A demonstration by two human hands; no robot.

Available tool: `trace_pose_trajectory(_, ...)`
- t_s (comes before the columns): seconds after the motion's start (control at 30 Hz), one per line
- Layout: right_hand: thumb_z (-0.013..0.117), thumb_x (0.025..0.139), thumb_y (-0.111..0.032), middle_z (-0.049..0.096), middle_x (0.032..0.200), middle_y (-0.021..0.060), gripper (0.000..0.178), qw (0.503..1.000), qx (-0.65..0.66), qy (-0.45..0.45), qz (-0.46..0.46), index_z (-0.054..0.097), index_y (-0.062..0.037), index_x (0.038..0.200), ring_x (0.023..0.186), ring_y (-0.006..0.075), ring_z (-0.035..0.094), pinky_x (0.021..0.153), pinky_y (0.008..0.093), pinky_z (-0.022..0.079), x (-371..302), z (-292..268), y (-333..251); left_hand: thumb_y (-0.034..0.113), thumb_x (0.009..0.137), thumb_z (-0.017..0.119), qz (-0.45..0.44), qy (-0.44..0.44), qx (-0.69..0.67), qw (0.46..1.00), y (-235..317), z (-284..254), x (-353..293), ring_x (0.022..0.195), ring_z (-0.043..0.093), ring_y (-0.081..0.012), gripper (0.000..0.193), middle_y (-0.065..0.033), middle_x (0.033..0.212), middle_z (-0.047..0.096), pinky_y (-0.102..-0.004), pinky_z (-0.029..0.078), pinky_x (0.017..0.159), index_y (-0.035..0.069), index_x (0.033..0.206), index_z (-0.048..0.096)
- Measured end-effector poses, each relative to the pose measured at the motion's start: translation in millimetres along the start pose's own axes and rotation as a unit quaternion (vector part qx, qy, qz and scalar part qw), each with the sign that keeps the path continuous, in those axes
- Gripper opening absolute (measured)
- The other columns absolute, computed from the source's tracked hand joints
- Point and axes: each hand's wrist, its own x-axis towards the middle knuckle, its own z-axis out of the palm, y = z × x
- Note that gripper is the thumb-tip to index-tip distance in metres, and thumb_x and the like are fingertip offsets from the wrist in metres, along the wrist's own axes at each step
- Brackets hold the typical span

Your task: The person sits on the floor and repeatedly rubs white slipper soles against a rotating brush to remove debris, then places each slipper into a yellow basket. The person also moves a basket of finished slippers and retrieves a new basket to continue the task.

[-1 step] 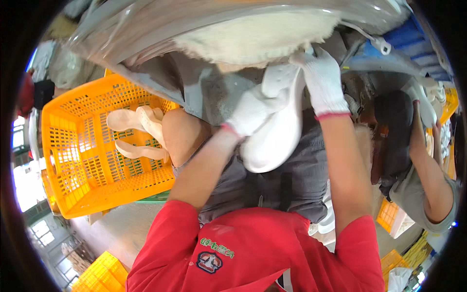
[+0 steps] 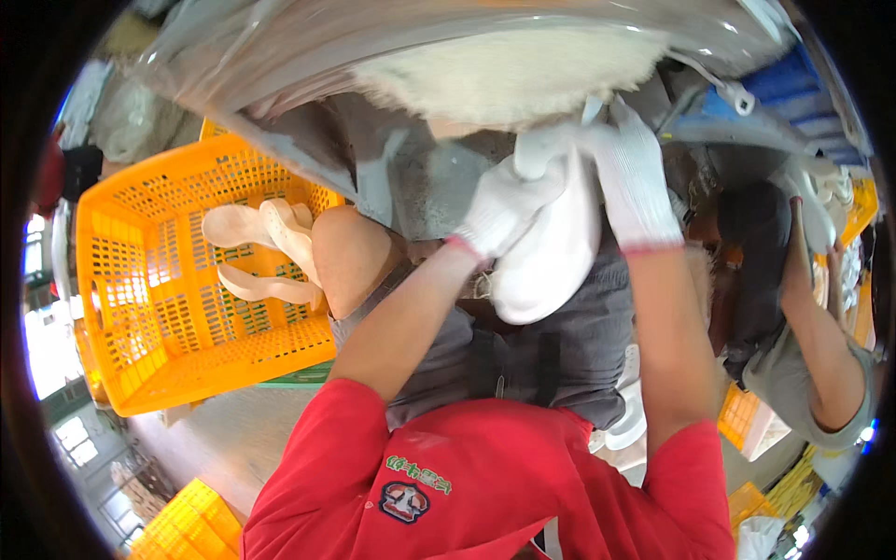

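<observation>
Both my hands wear white knitted gloves and hold one white shoe sole (image 2: 546, 280) over my lap. My left hand (image 2: 515, 207) wraps round its middle from the left. At the far end my right hand (image 2: 633, 177) is closed on the sole from the right, its fingers blurred. The sole's rounded near end points toward me. Just beyond the gloves hangs a fluffy cream buffing wheel (image 2: 513, 79), under a hood covered in clear plastic (image 2: 280, 89). Whether the sole's far end touches the wheel cannot be made out.
An orange slotted basket (image 2: 219, 375) stands at my left with several cream soles (image 2: 269, 286) inside, against my knee. White pieces (image 2: 629, 420) lie low by my right thigh. A co-worker's arm (image 2: 817, 345) is at far right. Another orange crate (image 2: 191, 525) sits lower left.
Both hands and the sole have shifted a little to the right. The sole has turned slightly, and its near end has moved up and right.
</observation>
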Motion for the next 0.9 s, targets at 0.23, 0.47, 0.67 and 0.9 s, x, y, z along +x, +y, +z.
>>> trace_pose_trajectory(0.23, 0.075, 0.081, -0.009, 0.071, 0.134, 0.0113, 0.049, 0.901, -0.274, -0.114, -0.318, 0.074, -0.0105, 0.130, 0.120, 0.0423, 0.067, 0.109, 0.0518, 0.051, -74, -53, -16, 0.036, 0.112, 0.062, -0.058, -0.153, -0.234, 0.958, -34, 10, 38, 0.099, 0.075, -0.0357, 0.042, -0.0138, 0.111, 0.079, -0.0473, 0.061, 0.089, -0.001, 0.126, 0.074)
trace_pose_trajectory(0.47, 0.077, 0.089, -0.009, 0.078, 0.129, 0.0156, 0.049, 0.932, -0.183, 0.011, -0.313, 0.073, -0.0055, 0.138, 0.105, 0.0307, 0.080, 0.087, 0.0367, 0.064, -130, 33, -42, 0.082, 0.104, 0.041, -0.167, -0.187, -0.630, 0.735, -15, -18, -24, 0.098, 0.073, -0.0421, 0.081, -0.0162, 0.123, 0.072, -0.0631, 0.062, 0.081, 0.015, 0.145, 0.061)
trace_pose_trajectory(0.67, 0.072, 0.093, -0.018, 0.073, 0.086, 0.0162, 0.007, 0.962, -0.194, -0.018, -0.191, 0.072, -0.0104, 0.095, 0.077, 0.0389, 0.072, 0.067, 0.0480, 0.058, -57, 80, -58, 0.038, 0.113, 0.046, 0.211, 0.043, -0.316, 0.924, -52, -23, 63, 0.101, 0.070, -0.0340, 0.039, -0.0152, 0.115, 0.071, -0.0433, 0.058, 0.086, 0.008, 0.130, 0.064)
trace_pose_trajectory(0.9, 0.066, 0.095, -0.017, 0.073, 0.088, 0.0104, 0.033, 0.943, -0.265, -0.015, -0.200, 0.069, -0.0238, 0.128, 0.073, 0.0352, 0.072, 0.061, 0.0439, 0.057, -47, 76, -61, 0.026, 0.115, 0.042, 0.073, 0.007, -0.526, 0.847, -33, -7, 49, 0.109, 0.073, -0.0288, 0.036, -0.0133, 0.115, 0.073, -0.0410, 0.059, 0.097, 0.003, 0.127, 0.066)
